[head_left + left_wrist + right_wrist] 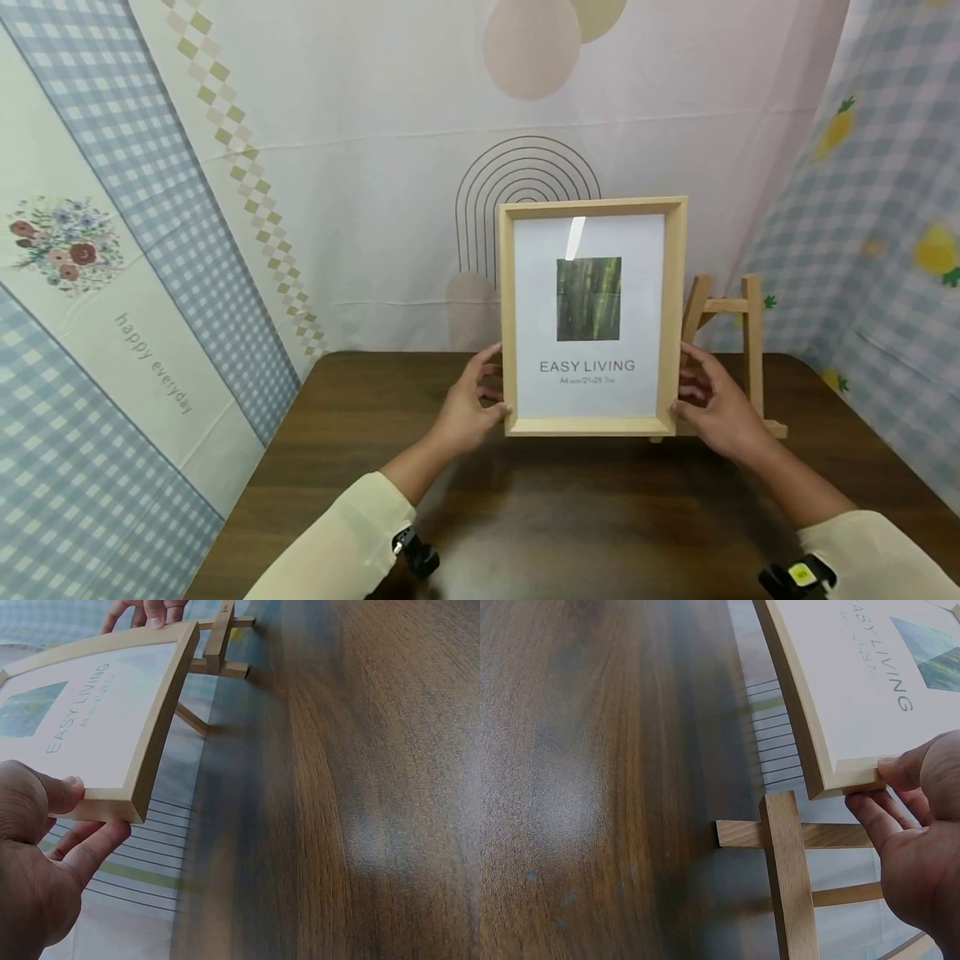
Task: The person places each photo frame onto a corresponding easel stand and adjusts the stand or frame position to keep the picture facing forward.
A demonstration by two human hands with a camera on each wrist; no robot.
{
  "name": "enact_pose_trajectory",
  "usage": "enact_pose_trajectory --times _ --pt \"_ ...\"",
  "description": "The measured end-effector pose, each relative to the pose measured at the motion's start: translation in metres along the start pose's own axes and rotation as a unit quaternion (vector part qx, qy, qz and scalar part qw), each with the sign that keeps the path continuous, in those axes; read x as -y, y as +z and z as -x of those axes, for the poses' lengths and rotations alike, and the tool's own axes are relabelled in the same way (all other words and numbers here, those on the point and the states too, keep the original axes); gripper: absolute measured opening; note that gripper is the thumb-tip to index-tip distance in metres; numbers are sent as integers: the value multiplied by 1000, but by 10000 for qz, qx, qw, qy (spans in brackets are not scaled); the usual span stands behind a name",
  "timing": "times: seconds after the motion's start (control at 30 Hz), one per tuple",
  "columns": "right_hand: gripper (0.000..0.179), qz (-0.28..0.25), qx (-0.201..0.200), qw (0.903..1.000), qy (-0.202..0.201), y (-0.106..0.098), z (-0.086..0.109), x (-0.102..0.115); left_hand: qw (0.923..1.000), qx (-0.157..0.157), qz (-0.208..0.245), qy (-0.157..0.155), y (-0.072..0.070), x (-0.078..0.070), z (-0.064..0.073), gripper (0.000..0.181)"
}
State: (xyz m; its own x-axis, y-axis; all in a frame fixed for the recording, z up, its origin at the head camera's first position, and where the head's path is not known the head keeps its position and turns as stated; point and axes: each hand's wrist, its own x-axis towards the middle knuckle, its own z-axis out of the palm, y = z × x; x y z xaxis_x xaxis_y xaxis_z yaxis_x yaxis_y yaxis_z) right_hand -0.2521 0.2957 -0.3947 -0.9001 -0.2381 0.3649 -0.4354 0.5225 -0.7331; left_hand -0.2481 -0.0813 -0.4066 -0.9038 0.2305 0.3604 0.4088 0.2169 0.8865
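A light wooden picture frame (592, 427) is held upright above the table in the head view, its front showing a print with a green picture and the words EASY LIVING. My left hand (468, 408) grips its left side near the lower corner, thumb at the front edge and fingers behind. On the opposite side my right hand (720, 408) holds the lower right edge the same way, as the right wrist view also shows. Just behind and to the right stands a small wooden easel (752, 350), partly hidden by the picture frame and my right hand.
A dark brown wooden table (360, 467) lies under everything. Behind it hangs a pale patterned cloth (375, 208). Blue checked cloths (885, 317) close in the sides. Black wrist devices (416, 554) sit at both sleeves.
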Motion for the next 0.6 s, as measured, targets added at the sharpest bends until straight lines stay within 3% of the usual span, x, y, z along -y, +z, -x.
enact_pose_trajectory --times 0.6 --pt "92 110 -80 9999 6 -3 6 2 10000 49 -1 76 3 5 -1 94"
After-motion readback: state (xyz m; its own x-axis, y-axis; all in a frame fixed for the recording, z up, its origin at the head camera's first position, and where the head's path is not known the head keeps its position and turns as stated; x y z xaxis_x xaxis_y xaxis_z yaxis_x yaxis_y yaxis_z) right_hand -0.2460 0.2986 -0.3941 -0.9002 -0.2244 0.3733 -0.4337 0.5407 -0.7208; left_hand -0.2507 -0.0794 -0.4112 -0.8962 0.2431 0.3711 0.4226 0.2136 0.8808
